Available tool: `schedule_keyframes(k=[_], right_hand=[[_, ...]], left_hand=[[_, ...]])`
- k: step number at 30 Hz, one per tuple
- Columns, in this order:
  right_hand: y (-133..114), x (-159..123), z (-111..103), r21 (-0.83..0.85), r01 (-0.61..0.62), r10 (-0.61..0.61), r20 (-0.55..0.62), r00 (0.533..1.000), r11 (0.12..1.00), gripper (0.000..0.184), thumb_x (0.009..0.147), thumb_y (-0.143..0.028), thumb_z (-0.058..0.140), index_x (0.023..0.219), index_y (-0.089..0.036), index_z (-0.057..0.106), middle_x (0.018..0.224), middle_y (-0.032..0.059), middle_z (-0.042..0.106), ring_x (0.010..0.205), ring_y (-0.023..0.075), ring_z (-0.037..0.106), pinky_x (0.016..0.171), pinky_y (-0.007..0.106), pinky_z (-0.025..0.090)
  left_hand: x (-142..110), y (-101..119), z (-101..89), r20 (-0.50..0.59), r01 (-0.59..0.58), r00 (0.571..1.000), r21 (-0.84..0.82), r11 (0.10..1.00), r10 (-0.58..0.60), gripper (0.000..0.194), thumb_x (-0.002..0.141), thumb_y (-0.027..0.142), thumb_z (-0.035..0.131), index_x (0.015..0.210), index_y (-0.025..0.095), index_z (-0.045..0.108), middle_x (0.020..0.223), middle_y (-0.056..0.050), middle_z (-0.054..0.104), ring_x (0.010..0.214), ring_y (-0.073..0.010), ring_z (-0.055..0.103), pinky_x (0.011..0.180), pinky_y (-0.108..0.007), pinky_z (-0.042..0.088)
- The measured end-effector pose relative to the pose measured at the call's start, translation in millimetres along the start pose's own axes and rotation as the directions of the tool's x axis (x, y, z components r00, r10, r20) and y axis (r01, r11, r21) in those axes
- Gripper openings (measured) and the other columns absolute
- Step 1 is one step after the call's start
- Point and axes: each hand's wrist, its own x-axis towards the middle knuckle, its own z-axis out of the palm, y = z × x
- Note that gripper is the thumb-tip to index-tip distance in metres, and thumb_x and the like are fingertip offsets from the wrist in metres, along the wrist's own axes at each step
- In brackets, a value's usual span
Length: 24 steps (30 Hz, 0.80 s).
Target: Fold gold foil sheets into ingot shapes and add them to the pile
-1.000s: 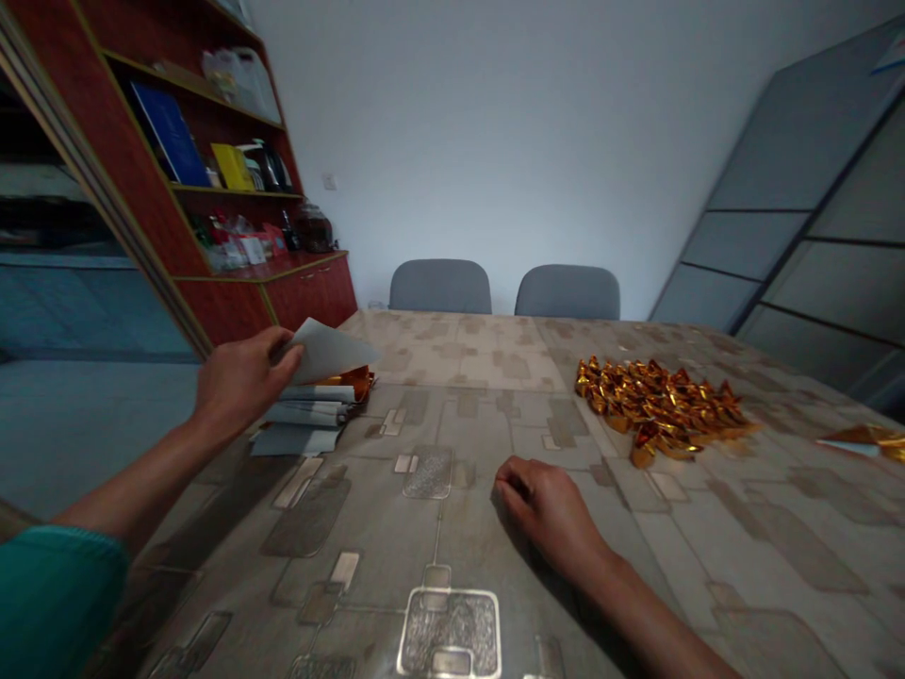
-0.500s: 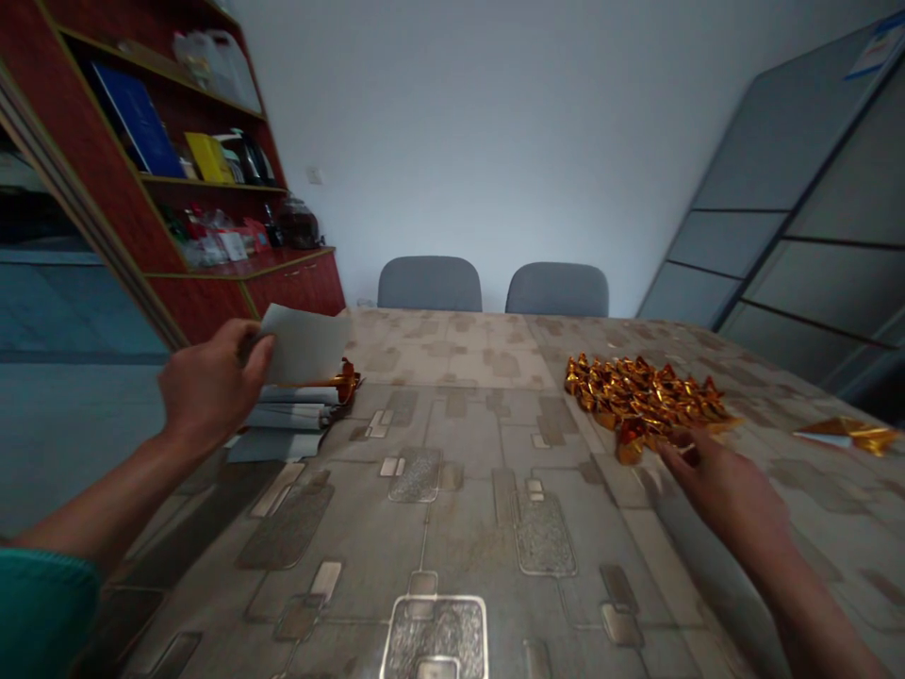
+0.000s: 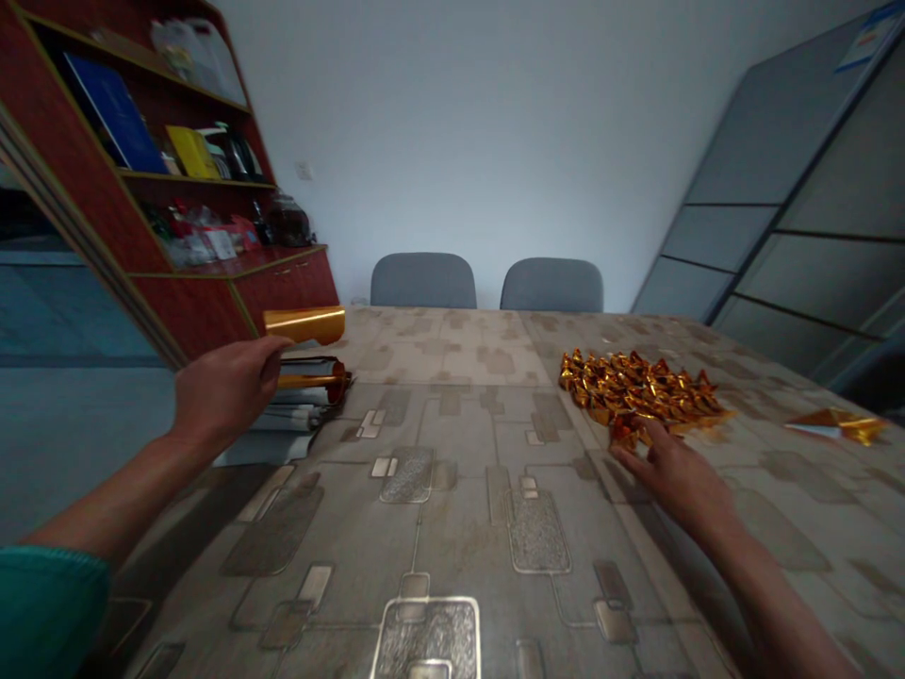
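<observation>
The hands stand well apart, the left hand [image 3: 226, 391] pinching a curled gold foil sheet [image 3: 304, 325]. The open right hand [image 3: 671, 481] has now reached a heap of gold-wrapped sweets [image 3: 636, 391].

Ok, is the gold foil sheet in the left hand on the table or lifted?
Lifted: the left hand holds the gold foil sheet up in the air, above the sheet stack.

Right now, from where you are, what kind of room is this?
Probably a meeting room or small office: a long table with a patterned cover, two grey chairs along its far side, and a red wooden wall unit holding a blue binder.
</observation>
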Motion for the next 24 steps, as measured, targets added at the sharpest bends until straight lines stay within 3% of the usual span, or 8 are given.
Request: schedule_keyframes(k=[2, 4, 8, 14, 18, 24], right_hand=[[3.3, -0.4, -0.7, 0.003, -0.028, 0.028, 0.011, 1.0, 1.0, 0.049, 0.092, -0.053, 0.052, 0.128, -0.02, 0.058, 0.096, 0.0144, 0.076, 0.08, 0.0326, 0.072, 0.062, 0.037, 0.047], [4.6, -1.5, -1.3, -0.004, -0.062, 0.062, 0.034, 0.997, 0.998, 0.05, 0.092, -0.056, 0.052, 0.127, -0.021, 0.058, 0.09, 0.0127, 0.076, 0.076, 0.0332, 0.072, 0.059, 0.036, 0.046], [-0.6, -3.7, 0.8, -0.08, -0.039, 0.041, 0.033, 0.999, 0.996, 0.048, 0.094, -0.053, 0.051, 0.129, -0.02, 0.057, 0.095, 0.0153, 0.076, 0.08, 0.0352, 0.072, 0.058, 0.037, 0.045], [-3.1, -1.5, 1.6, -0.105, 0.038, -0.036, 0.016, 0.999, 0.994, 0.026, 0.095, -0.029, 0.05, 0.11, -0.019, 0.068, 0.102, 0.0156, 0.073, 0.081, 0.0304, 0.07, 0.06, 0.035, 0.045], [3.1, -0.7, 0.9, -0.096, 0.058, -0.061, -0.022, 0.998, 0.994, 0.028, 0.096, -0.025, 0.046, 0.109, -0.019, 0.071, 0.103, 0.0152, 0.068, 0.082, 0.0294, 0.068, 0.06, 0.034, 0.044], [13.6, 1.6, 6.5, -0.061, 0.084, -0.09, -0.111, 0.99, 0.995, 0.032, 0.092, -0.018, 0.047, 0.113, -0.016, 0.072, 0.105, 0.0161, 0.065, 0.083, 0.0287, 0.066, 0.066, 0.035, 0.047]], left_hand=[[2.4, -4.7, 5.2, 0.024, -0.049, 0.999, -0.007, 0.999, 0.049, 0.039, 0.093, 0.027, 0.04, 0.116, 0.017, 0.069, 0.1, -0.012, 0.076, 0.089, -0.0285, 0.067, 0.066, -0.031, 0.043], [3.6, -9.2, 10.1, 0.032, -0.104, 0.994, -0.026, 0.994, 0.105, 0.039, 0.091, 0.024, 0.04, 0.115, 0.015, 0.07, 0.103, -0.013, 0.076, 0.093, -0.0288, 0.067, 0.084, -0.036, 0.047], [2.2, -13.5, 15.5, -0.014, -0.139, 0.99, -0.056, 0.989, 0.138, 0.041, 0.092, 0.024, 0.035, 0.112, 0.014, 0.069, 0.115, -0.015, 0.075, 0.104, -0.0281, 0.067, 0.112, -0.046, 0.032], [-1.6, -9.1, 16.0, -0.092, -0.138, 0.987, -0.096, 0.986, 0.129, 0.038, 0.091, 0.024, 0.036, 0.108, 0.013, 0.069, 0.118, -0.016, 0.073, 0.114, -0.0281, 0.065, 0.115, -0.047, 0.028], [-0.5, -5.7, 16.3, -0.117, -0.146, 0.984, -0.115, 0.983, 0.132, 0.039, 0.093, 0.024, 0.035, 0.107, 0.01, 0.07, 0.116, -0.018, 0.074, 0.113, -0.0291, 0.066, 0.114, -0.048, 0.029], [0.9, -7.6, 10.5, -0.099, -0.196, 0.978, -0.122, 0.973, 0.184, 0.035, 0.097, 0.025, 0.039, 0.11, 0.012, 0.068, 0.118, -0.011, 0.074, 0.112, -0.0251, 0.065, 0.11, -0.048, 0.033]])
